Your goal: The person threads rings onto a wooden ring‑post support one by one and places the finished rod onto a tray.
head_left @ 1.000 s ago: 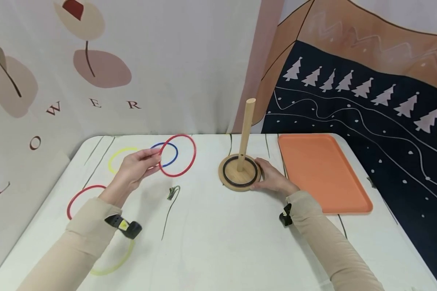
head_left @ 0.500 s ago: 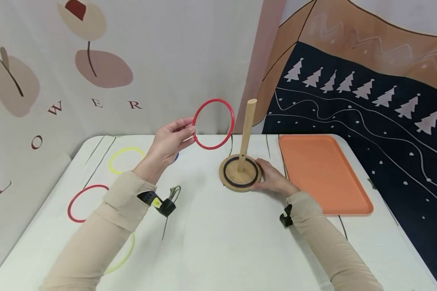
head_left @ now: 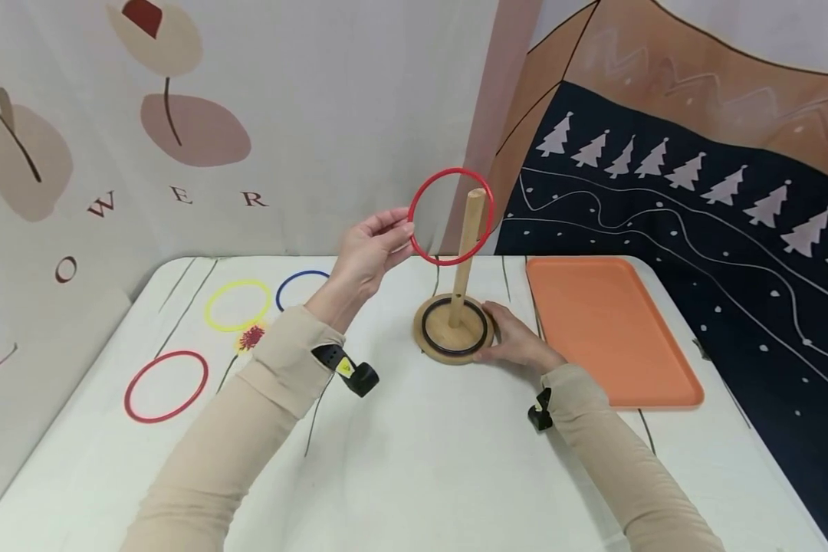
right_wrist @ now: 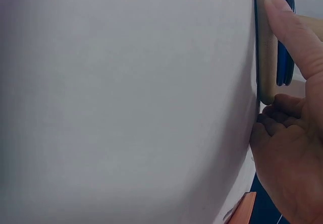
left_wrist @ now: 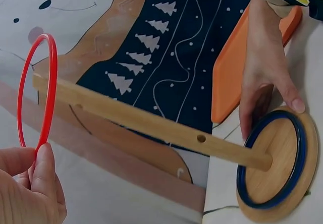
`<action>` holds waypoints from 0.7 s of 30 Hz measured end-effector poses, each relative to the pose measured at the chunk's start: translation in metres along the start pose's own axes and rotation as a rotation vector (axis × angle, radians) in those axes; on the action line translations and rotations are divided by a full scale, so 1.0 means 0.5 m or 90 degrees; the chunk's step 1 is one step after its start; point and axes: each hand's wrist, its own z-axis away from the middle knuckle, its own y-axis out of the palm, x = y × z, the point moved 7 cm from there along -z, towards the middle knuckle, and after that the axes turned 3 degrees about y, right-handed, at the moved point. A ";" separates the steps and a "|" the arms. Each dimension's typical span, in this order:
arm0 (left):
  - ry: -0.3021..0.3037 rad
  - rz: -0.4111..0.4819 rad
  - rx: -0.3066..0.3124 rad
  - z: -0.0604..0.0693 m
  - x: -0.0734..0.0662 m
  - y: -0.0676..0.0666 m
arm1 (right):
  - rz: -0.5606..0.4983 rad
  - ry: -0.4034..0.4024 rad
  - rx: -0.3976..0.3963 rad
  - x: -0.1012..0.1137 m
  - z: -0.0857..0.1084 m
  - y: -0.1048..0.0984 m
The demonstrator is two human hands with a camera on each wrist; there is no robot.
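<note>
My left hand (head_left: 371, 257) pinches a thin red ring (head_left: 453, 170) at its left edge, tilted nearly upright beside the top of a wooden peg (head_left: 464, 268). In the left wrist view the red ring (left_wrist: 52, 90) overlaps the peg's end; whether the tip passes through it I cannot tell. The peg rises from a round wooden base (head_left: 453, 334). Dark rings (head_left: 425, 326) lie around the peg's foot, blue and black in the right wrist view. My right hand (head_left: 514, 335) grips the base's right rim, thumb (right_wrist: 290, 24) on its edge.
Left on the white table lie a yellow ring (head_left: 209, 307), a blue ring (head_left: 290, 281) partly behind the left forearm, and another red ring (head_left: 129, 399). An orange tray (head_left: 614, 330) lies to the right of the peg stand. A patterned cloth (head_left: 359, 115) hangs behind.
My left hand has carried the red ring rightward and up from above the blue ring to the peg's top. My right hand has stayed on the base.
</note>
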 end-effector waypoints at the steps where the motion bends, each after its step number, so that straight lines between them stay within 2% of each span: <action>1: -0.002 -0.001 0.001 -0.001 0.003 0.005 | -0.001 0.000 0.000 0.001 0.001 0.000; 6: -0.015 -0.012 0.001 -0.010 0.026 0.020 | 0.005 -0.013 0.000 0.007 0.005 -0.001; 10: -0.036 -0.023 -0.005 -0.015 0.063 0.017 | 0.002 -0.009 -0.002 0.007 0.005 -0.002; 17: -0.095 -0.038 -0.034 -0.024 0.156 -0.026 | 0.006 -0.007 -0.003 0.004 0.003 -0.001; 21: -0.133 -0.075 -0.058 -0.026 0.204 -0.057 | 0.000 -0.007 -0.004 0.003 0.001 0.000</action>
